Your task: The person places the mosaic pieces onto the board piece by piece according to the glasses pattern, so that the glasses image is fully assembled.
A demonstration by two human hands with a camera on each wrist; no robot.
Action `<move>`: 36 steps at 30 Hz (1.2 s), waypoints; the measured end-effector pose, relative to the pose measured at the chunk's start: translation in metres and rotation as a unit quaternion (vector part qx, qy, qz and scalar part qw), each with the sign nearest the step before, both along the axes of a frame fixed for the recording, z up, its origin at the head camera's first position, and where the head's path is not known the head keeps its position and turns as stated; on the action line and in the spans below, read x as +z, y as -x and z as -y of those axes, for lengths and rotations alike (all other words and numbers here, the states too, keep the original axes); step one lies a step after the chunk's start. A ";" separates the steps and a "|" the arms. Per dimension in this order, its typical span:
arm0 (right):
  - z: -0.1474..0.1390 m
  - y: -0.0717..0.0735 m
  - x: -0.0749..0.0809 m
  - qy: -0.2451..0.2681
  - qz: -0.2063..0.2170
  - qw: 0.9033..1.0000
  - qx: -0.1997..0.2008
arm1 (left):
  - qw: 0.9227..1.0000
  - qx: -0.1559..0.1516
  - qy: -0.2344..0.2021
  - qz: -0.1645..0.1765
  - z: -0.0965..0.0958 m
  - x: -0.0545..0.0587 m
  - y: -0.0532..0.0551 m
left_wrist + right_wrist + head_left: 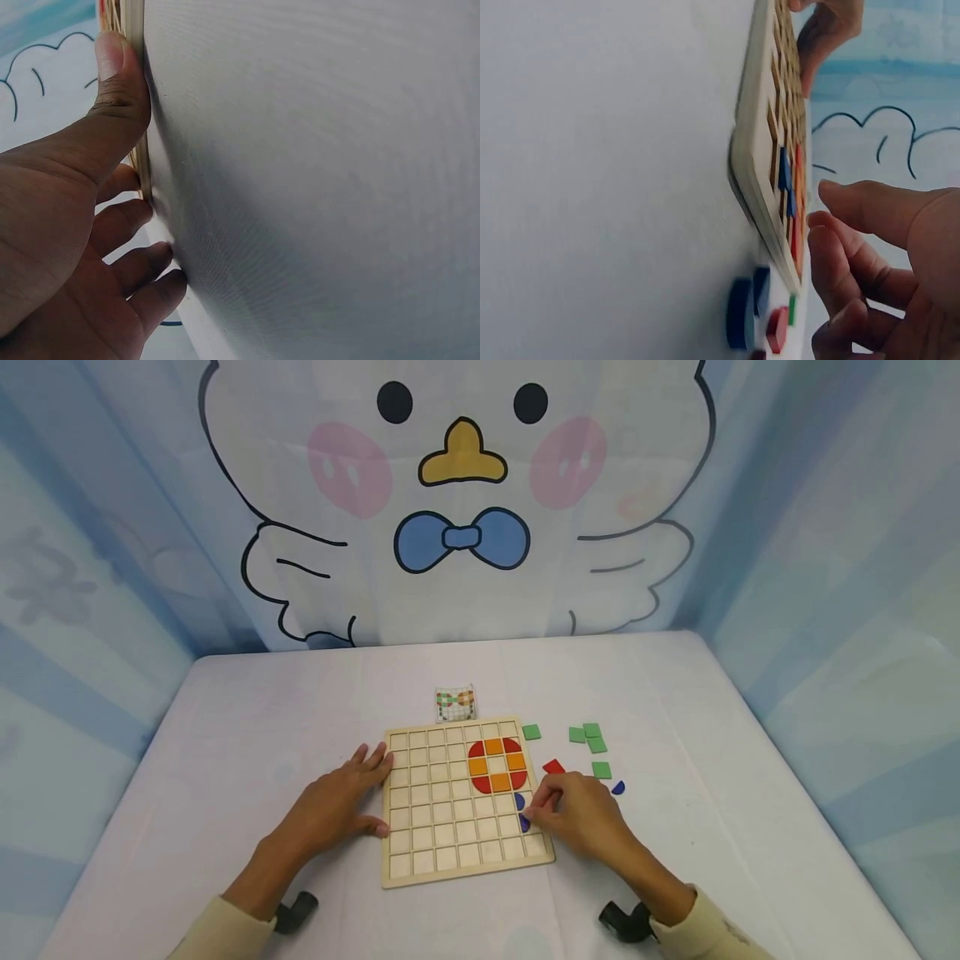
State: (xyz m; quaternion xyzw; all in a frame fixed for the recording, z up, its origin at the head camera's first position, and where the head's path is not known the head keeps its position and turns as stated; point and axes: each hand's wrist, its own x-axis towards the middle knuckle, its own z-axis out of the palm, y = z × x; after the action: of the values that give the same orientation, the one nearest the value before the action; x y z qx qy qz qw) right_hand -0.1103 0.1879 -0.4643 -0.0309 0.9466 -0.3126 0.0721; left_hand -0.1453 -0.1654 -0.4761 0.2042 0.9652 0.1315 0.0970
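Observation:
A wooden grid board (442,875) lies flat on the white table. Set in its upper right are red quarter-round pieces (481,784) and orange square tiles (500,782) forming a ring. Below them, two blue quarter-round pieces (520,802) sit in the right-hand cells. My left hand (330,810) rests along the board's left edge, thumb and fingers spread and touching the rim. Over the right edge, close to the lower blue piece, is my right hand (581,814). Thumb and index finger stand slightly apart with nothing between them in the right wrist view.
Several green square tiles (602,770) lie right of the board, with a red piece (553,767) partly behind my right hand and a loose blue piece (618,787). A small printed pattern card (455,703) stands behind the board. A printed curtain (465,602) surrounds the table.

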 end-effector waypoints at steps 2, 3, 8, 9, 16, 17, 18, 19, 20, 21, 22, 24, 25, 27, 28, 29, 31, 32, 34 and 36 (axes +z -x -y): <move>-0.007 0.000 0.002 0.001 -0.003 1.000 -0.003 | 1.000 -0.001 0.002 -0.001 0.000 0.000 0.000; -0.010 0.000 0.004 0.002 -0.005 1.000 -0.004 | 1.000 -0.001 0.003 -0.001 0.000 0.000 0.000; -0.030 0.001 0.005 0.003 -0.003 1.000 0.002 | 1.000 -0.002 0.005 -0.003 -0.001 0.001 0.000; -0.033 0.001 0.005 -0.001 -0.001 1.000 0.004 | 1.000 -0.002 0.004 -0.002 -0.001 0.002 0.000; -0.046 -0.005 0.000 -0.020 0.020 1.000 0.006 | 1.000 -0.004 0.004 0.000 0.001 0.002 0.001; -0.046 -0.006 -0.001 -0.019 0.023 1.000 0.005 | 1.000 -0.004 0.004 0.000 0.001 0.001 0.001; -0.045 -0.006 -0.002 -0.020 0.025 0.999 0.004 | 1.000 -0.004 0.005 0.000 0.001 0.001 0.001; -0.045 -0.007 -0.003 -0.020 0.025 0.999 0.004 | 1.000 -0.004 0.005 0.000 0.001 0.001 0.001; -0.044 -0.007 -0.004 -0.019 0.026 0.999 0.004 | 1.000 -0.004 0.005 -0.001 0.001 0.001 0.002; -0.043 -0.008 -0.005 -0.019 0.026 0.999 0.005 | 1.000 -0.004 0.004 -0.001 0.001 0.001 0.002; -0.042 -0.008 -0.005 -0.019 0.027 0.999 0.006 | 1.000 -0.004 0.004 -0.001 0.001 0.001 0.002; -0.040 -0.008 -0.005 -0.019 0.025 0.999 0.009 | 1.000 -0.004 0.003 0.000 0.001 0.000 0.002; -0.039 -0.008 -0.005 -0.018 0.025 0.999 0.011 | 1.000 -0.004 0.002 0.001 0.001 0.000 0.002; -0.037 -0.008 -0.006 -0.020 0.022 0.999 0.013 | 1.000 -0.002 0.002 0.002 0.001 0.000 0.002; -0.036 -0.008 -0.006 -0.022 0.020 0.999 0.014 | 1.000 -0.002 0.002 0.003 0.001 0.000 0.001; -0.035 -0.008 -0.006 -0.023 0.019 0.999 0.014 | 1.000 -0.001 0.003 0.003 0.001 -0.001 0.001; -0.033 -0.008 -0.007 -0.023 0.016 0.999 0.016 | 1.000 0.001 0.003 0.005 0.001 -0.001 0.001; -0.033 -0.007 -0.007 -0.023 0.015 0.999 0.018 | 1.000 0.001 0.003 0.005 0.000 -0.001 0.001; -0.032 -0.007 -0.008 -0.020 0.013 1.000 0.021 | 1.000 0.002 0.003 0.006 0.000 -0.002 0.001; -0.031 -0.007 -0.008 -0.016 0.014 0.999 0.024 | 1.000 0.002 0.004 0.007 0.000 -0.002 0.001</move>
State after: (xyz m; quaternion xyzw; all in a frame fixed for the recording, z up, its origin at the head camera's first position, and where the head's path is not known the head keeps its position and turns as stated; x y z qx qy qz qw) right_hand -0.1038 0.2189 -0.4721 -0.0479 0.9495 -0.2958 0.0933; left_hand -0.1466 -0.1652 -0.4778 0.2006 0.9655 0.1296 0.1037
